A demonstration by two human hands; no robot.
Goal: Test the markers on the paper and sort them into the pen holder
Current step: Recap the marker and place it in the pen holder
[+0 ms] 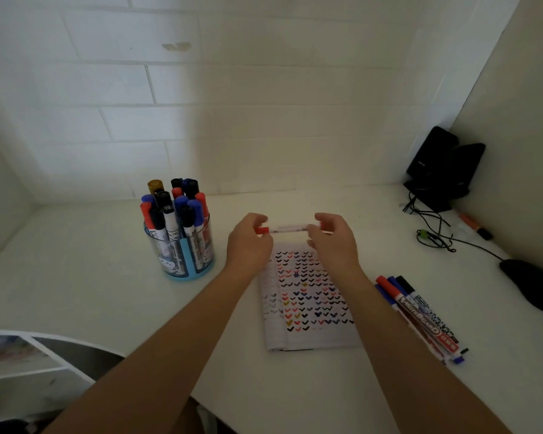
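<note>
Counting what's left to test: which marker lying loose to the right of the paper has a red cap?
The marker printed WHITEBOARD, with the dark red label. The markers lying beside it are capped blue or black.

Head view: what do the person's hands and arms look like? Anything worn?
Left hand and right hand are bare, without gloves. Left forearm and right forearm are uncovered to the frame's lower edge: no sleeves, watch or bracelet shows. Fingers too blurred to judge rings.
</note>
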